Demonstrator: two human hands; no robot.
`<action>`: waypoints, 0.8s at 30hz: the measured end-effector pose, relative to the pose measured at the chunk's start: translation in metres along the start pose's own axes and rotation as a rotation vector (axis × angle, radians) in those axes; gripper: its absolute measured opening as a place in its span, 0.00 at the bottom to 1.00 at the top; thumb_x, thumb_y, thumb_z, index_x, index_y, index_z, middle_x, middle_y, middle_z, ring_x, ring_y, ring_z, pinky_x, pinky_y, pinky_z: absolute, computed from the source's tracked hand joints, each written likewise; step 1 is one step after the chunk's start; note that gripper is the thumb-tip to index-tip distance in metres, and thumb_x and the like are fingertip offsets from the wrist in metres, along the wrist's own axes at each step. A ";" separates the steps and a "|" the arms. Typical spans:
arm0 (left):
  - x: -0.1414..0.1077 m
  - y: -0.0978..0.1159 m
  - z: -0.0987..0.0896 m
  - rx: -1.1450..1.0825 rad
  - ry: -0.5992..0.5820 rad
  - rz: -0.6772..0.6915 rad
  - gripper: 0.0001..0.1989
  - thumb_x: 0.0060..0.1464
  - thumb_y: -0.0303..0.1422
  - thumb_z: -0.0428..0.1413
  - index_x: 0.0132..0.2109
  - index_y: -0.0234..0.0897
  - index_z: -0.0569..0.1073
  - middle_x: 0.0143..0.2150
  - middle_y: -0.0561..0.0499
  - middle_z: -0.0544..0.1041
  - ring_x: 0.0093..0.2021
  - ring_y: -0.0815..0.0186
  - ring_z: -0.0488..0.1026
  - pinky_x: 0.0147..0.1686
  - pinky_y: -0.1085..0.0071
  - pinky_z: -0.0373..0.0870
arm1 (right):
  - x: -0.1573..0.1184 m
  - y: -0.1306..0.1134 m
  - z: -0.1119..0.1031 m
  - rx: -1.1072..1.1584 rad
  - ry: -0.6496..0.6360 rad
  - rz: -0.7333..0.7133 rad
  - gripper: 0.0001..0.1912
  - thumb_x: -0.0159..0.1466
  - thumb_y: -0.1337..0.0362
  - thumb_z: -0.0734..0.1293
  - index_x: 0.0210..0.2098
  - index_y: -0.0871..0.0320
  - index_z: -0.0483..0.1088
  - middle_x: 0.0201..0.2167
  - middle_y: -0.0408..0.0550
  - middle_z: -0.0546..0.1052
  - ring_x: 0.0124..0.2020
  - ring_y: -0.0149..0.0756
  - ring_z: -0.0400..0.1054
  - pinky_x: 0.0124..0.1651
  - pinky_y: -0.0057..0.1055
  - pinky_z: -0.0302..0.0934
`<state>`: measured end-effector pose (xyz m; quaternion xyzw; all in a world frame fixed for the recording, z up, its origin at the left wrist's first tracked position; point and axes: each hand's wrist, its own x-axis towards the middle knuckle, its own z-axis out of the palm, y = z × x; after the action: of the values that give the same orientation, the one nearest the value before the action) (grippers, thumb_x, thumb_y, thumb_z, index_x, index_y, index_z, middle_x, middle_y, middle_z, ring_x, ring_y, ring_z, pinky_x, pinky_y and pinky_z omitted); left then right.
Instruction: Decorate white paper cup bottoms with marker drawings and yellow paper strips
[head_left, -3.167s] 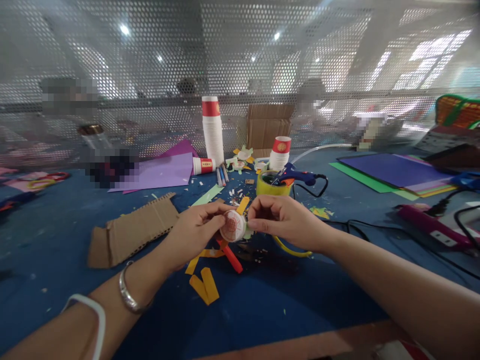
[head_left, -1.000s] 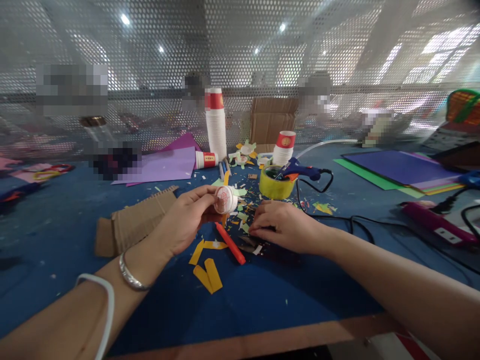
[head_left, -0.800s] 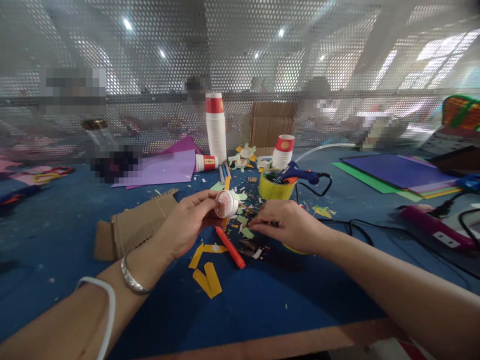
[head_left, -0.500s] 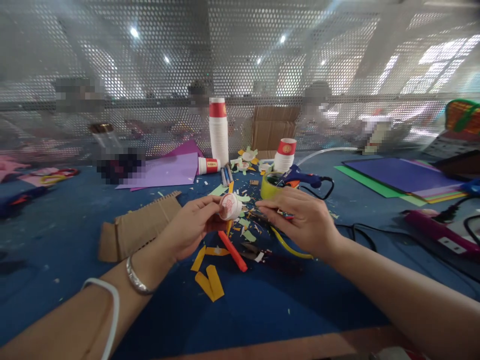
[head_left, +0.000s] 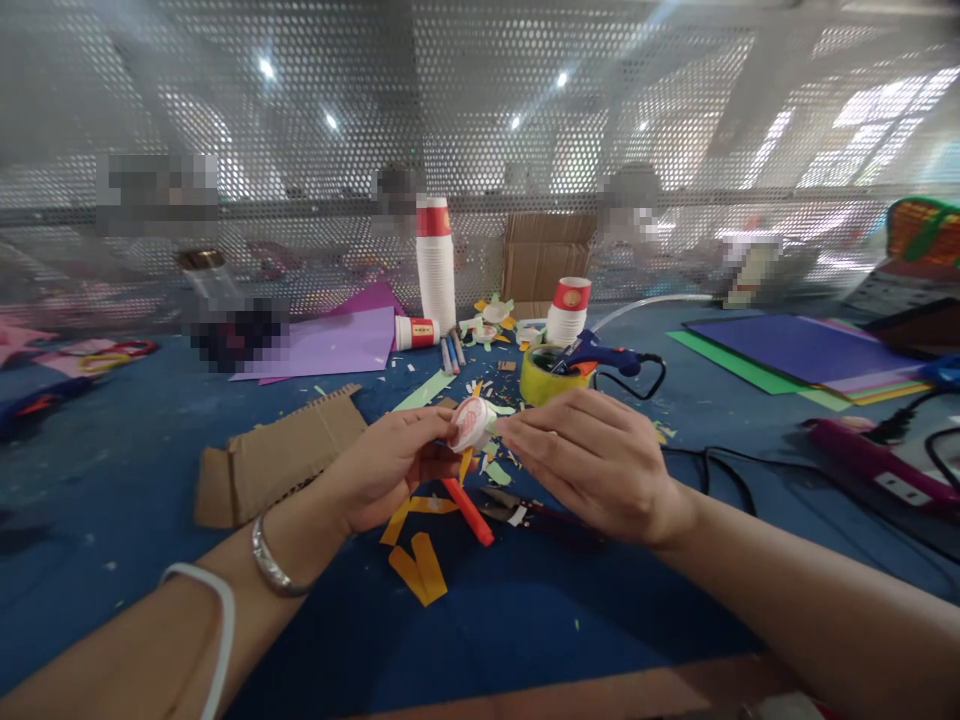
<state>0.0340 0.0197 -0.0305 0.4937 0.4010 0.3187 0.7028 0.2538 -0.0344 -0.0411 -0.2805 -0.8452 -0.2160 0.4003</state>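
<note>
Between the thumb and fingers of my left hand (head_left: 394,460) is a small white paper cup bottom (head_left: 470,424) with a red print, tilted towards me. My right hand (head_left: 600,460) is closed in a pinch, its fingertips at the right edge of that piece, on a small light green piece of paper (head_left: 492,425). Under the hands lie a red-orange marker (head_left: 471,512), yellow paper strips (head_left: 420,568), green scraps and scissors (head_left: 510,505) partly hidden by my right hand.
Behind my right hand, a blue glue gun (head_left: 600,355) rests on a yellow tape roll (head_left: 547,378). Stacked paper cups (head_left: 436,270) stand at the back. Cardboard (head_left: 281,450) lies left, coloured sheets (head_left: 780,345) and a purple power strip (head_left: 877,465) right.
My right hand has moved left and closed its fingertips at the edge of the cup bottom. My left hand has shifted slightly right and turned the piece a little.
</note>
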 end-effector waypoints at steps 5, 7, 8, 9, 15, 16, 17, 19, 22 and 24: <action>-0.001 0.000 0.000 -0.011 -0.016 -0.002 0.05 0.50 0.31 0.62 0.33 0.33 0.77 0.32 0.52 0.74 0.31 0.72 0.72 0.32 0.77 0.73 | 0.002 -0.002 -0.003 -0.041 -0.012 -0.021 0.13 0.66 0.72 0.67 0.49 0.59 0.75 0.38 0.50 0.82 0.37 0.38 0.73 0.38 0.37 0.69; -0.001 0.000 0.001 -0.011 -0.014 -0.007 0.05 0.51 0.31 0.61 0.34 0.33 0.78 0.32 0.52 0.74 0.30 0.72 0.72 0.31 0.78 0.72 | 0.004 -0.004 -0.003 -0.054 -0.018 -0.035 0.12 0.66 0.72 0.67 0.48 0.61 0.75 0.38 0.50 0.82 0.36 0.38 0.73 0.38 0.36 0.69; -0.001 0.001 0.001 -0.010 -0.009 -0.009 0.05 0.51 0.31 0.61 0.34 0.32 0.78 0.32 0.52 0.74 0.30 0.72 0.72 0.30 0.78 0.72 | 0.004 -0.004 -0.004 -0.061 -0.022 -0.042 0.12 0.66 0.73 0.66 0.48 0.61 0.75 0.38 0.50 0.82 0.36 0.38 0.73 0.38 0.37 0.69; -0.001 0.001 0.001 -0.009 -0.005 -0.011 0.05 0.51 0.31 0.61 0.34 0.32 0.78 0.31 0.52 0.74 0.29 0.72 0.72 0.30 0.79 0.72 | 0.004 -0.004 -0.004 -0.066 -0.027 -0.050 0.12 0.66 0.72 0.66 0.48 0.61 0.75 0.38 0.50 0.82 0.36 0.38 0.73 0.38 0.37 0.69; -0.002 0.001 0.003 -0.024 0.004 -0.016 0.04 0.52 0.29 0.60 0.34 0.32 0.78 0.31 0.50 0.75 0.29 0.72 0.73 0.30 0.78 0.73 | 0.003 -0.004 -0.002 -0.072 -0.041 -0.070 0.12 0.66 0.73 0.66 0.49 0.63 0.74 0.40 0.52 0.82 0.37 0.39 0.72 0.38 0.37 0.69; -0.002 0.001 0.003 -0.023 0.007 -0.017 0.04 0.51 0.29 0.60 0.34 0.32 0.78 0.32 0.50 0.76 0.30 0.71 0.73 0.30 0.78 0.73 | 0.003 -0.004 -0.002 -0.070 -0.049 -0.071 0.12 0.65 0.73 0.67 0.49 0.64 0.74 0.40 0.52 0.82 0.37 0.39 0.72 0.38 0.37 0.69; -0.002 0.001 0.003 -0.023 0.009 -0.017 0.04 0.51 0.29 0.60 0.34 0.32 0.78 0.32 0.50 0.76 0.30 0.71 0.74 0.30 0.78 0.73 | 0.003 -0.004 -0.002 -0.068 -0.055 -0.072 0.13 0.65 0.73 0.67 0.49 0.64 0.74 0.40 0.52 0.82 0.37 0.39 0.72 0.38 0.37 0.69; -0.002 0.000 0.003 -0.026 0.008 -0.014 0.04 0.51 0.29 0.61 0.33 0.32 0.77 0.31 0.51 0.75 0.29 0.71 0.73 0.30 0.78 0.73 | 0.003 -0.003 -0.002 -0.064 -0.066 -0.070 0.13 0.65 0.73 0.67 0.49 0.65 0.74 0.40 0.53 0.82 0.38 0.39 0.72 0.39 0.36 0.69; -0.002 0.000 0.002 -0.021 0.008 -0.016 0.05 0.51 0.30 0.61 0.33 0.32 0.77 0.31 0.51 0.75 0.29 0.72 0.73 0.30 0.78 0.72 | 0.002 -0.003 -0.001 -0.048 -0.041 -0.077 0.14 0.65 0.73 0.67 0.49 0.67 0.74 0.40 0.53 0.82 0.38 0.40 0.72 0.39 0.36 0.70; -0.002 0.000 0.001 -0.015 0.006 -0.013 0.05 0.51 0.30 0.61 0.34 0.32 0.78 0.31 0.51 0.75 0.30 0.72 0.73 0.31 0.78 0.72 | 0.002 -0.002 0.000 -0.040 -0.012 -0.091 0.14 0.64 0.74 0.68 0.49 0.68 0.75 0.40 0.54 0.82 0.37 0.40 0.72 0.38 0.36 0.70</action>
<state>0.0344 0.0173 -0.0301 0.4849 0.4038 0.3185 0.7074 0.2510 -0.0356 -0.0396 -0.2510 -0.8551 -0.2491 0.3791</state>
